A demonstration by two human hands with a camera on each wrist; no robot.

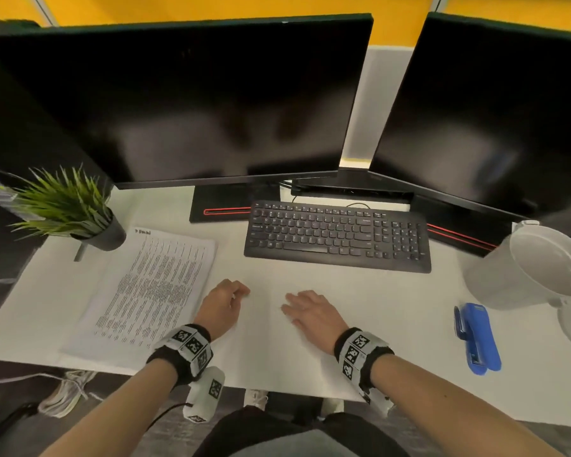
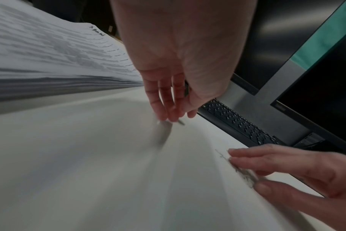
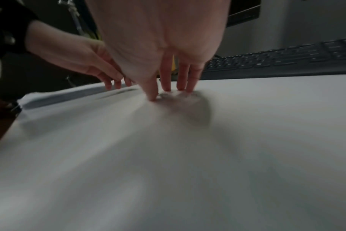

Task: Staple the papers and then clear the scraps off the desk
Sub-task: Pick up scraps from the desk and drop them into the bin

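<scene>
Head view is showing the left hand (image 1: 223, 303) and right hand (image 1: 310, 311) with loose fingers, gathering tiny scraps (image 2: 245, 172) on the table (image 1: 376, 308); next they probably need sweeping off.

Two hands are over the desk (image 1: 393, 301): the left hand (image 1: 223, 305) and the right hand (image 1: 310, 313). Each wrist carries one band with square black-and-white markers, two bands in all. Just left of the left fingers (image 2: 158, 100) lies one stack of printed papers (image 1: 152, 285). Beyond the fingertips of both hands sits one black keyboard (image 1: 337, 237), and behind it stand two dark monitors. Well to the right of the right fingers (image 3: 168, 78) lie one blue stapler (image 1: 477, 338) and one grey bin (image 1: 528, 268). Far left of the left fingers stands one potted plant (image 1: 70, 209).
</scene>
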